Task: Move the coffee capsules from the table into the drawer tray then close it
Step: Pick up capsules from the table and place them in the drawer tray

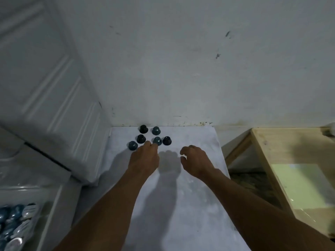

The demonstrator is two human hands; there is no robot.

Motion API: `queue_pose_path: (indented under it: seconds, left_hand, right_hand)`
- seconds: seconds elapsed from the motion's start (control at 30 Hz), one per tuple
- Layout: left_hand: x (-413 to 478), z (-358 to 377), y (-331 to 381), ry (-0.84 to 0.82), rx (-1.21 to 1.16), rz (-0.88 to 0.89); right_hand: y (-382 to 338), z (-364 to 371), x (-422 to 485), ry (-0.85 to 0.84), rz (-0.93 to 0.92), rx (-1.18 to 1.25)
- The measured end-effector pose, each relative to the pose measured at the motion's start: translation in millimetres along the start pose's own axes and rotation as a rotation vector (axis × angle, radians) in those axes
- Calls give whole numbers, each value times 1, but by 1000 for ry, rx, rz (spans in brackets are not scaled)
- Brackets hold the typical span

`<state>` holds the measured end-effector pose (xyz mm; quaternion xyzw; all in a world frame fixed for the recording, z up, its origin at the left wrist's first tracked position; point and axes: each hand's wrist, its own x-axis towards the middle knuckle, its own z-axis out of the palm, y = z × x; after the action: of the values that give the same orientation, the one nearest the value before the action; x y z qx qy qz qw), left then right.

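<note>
Several coffee capsules stand upside down in a cluster at the far left of the white table [190, 178], some black [143, 128], some blue [156, 130]. My left hand [144, 158] reaches into the cluster. Its fingertips touch a blue capsule [157, 140], and a black capsule [141, 138] stands just left of them. Another blue capsule [132, 145] sits left of the hand and another black one [166, 140] to the right. My right hand [196, 160] hovers over the table's middle, fingers loosely curled, holding nothing. The drawer tray [54, 205] at bottom left holds several capsules [16, 220].
A white panelled door [45, 87] stands at the left beside the table. The wall [181, 69] rises directly behind the capsules. A wooden frame with a glass pane [290, 178] sits lower at the right, past the table's right edge.
</note>
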<state>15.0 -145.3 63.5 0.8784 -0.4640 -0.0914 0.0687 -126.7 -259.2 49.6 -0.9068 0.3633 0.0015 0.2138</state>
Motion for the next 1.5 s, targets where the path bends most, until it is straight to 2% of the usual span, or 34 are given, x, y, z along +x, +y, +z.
queue_pose_path:
  seconds: [0.33, 0.43, 0.63, 0.83, 1.1, 1.5]
  left_hand:
    - [86, 32, -17, -67, -109, -63]
    - [101, 42, -24, -91, -119, -29]
    - [116, 57, -31, -147, -163, 4]
    - [114, 51, -27, -118, -229, -7]
    - [67, 13, -8, -81, -282, -18]
    - [-89, -43, 31, 194, -286, -181]
  right_hand:
    - [-19, 28, 97, -67, 39, 80]
    - [-23, 37, 117, -99, 61, 91]
    - [-19, 52, 135, -131, 61, 79]
    - [-19, 41, 130, -109, 74, 100]
    - [-26, 5, 85, -57, 28, 139]
    - [-40, -38, -54, 174, -182, 155]
